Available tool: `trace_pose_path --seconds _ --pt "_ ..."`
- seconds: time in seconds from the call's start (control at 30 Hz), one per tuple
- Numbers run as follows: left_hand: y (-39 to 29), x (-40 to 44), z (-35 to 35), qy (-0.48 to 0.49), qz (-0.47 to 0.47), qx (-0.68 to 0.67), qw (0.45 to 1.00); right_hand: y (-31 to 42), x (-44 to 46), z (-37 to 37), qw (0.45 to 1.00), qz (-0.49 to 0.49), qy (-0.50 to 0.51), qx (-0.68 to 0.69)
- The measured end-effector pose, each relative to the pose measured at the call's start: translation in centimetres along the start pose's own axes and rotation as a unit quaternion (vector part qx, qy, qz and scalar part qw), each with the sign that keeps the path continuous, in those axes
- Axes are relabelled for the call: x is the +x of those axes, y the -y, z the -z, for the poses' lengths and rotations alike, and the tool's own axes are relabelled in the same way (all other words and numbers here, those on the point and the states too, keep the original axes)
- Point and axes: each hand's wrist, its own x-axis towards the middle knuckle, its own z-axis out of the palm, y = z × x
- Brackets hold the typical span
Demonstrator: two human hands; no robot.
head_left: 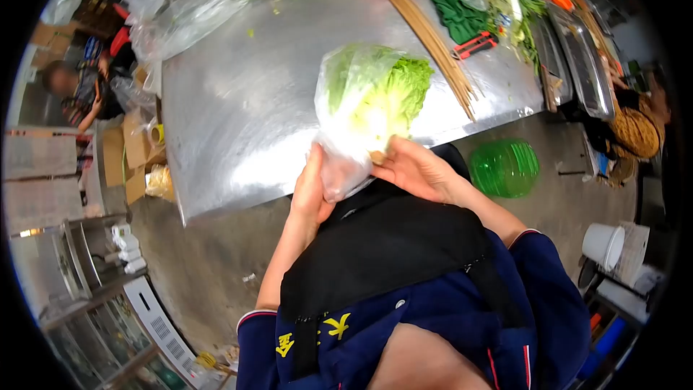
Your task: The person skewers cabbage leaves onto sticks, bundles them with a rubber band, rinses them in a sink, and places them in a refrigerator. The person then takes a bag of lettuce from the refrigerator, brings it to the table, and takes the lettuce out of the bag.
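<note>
A head of green lettuce [393, 101] lies at the near edge of the steel table, its leaves pointing away from me and its stem end toward me. The clear plastic bag [333, 94] covers its left side, while leaves on the right show bare. My left hand [312, 186] is closed on the bag's near end, with some fingers seen blurred through the film. At the stem end, my right hand [419, 171] grips the lettuce with thumb and fingertips; part of those fingers is hidden.
Long thin sticks [426, 36] lie across the steel table [231, 123], near a red-handled tool [475, 45] and green cloth [458, 14]. A green plastic container [504, 167] stands below on the floor. People are at far left [90, 90] and right [639, 126].
</note>
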Motion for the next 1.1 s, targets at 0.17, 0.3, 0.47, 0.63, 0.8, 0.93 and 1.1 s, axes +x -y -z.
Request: trace_pose_path --seconds 0.17,0.3,0.47,0.63,0.8,0.93,1.1 --pt "0.8 0.5 -0.9 0.146 0.039 0.294 0.944 1.9 -4.1 0.2 0.996 0.053 -0.061 0.042" --pt "-1.7 1.6 -2.5 0.237 0.047 0.504 0.829 3.0 -5.3 1.2 0.976 0.098 -0.189 -0.047" --pt "-2.3 2.3 -2.7 0.296 0.039 0.516 0.803 3.2 -4.5 3.0 0.978 0.075 -0.145 -0.130" --pt "-8.1 0.8 -1.9 0.148 -0.101 0.512 0.840 4.5 -5.6 3.4 0.993 0.039 -0.079 -0.078" --pt "-15.1 3.1 0.3 -0.113 -0.276 0.195 0.934 6.3 -4.7 4.8 1.000 -0.014 -0.002 -0.004" --pt "-22.4 10.6 9.7 -0.060 -0.249 0.015 0.967 5.2 -3.7 6.6 0.993 -0.026 0.021 0.111" --pt "-27.3 12.2 13.8 0.030 -0.411 0.030 0.911 4.5 -5.1 7.1 0.979 0.070 0.032 0.191"
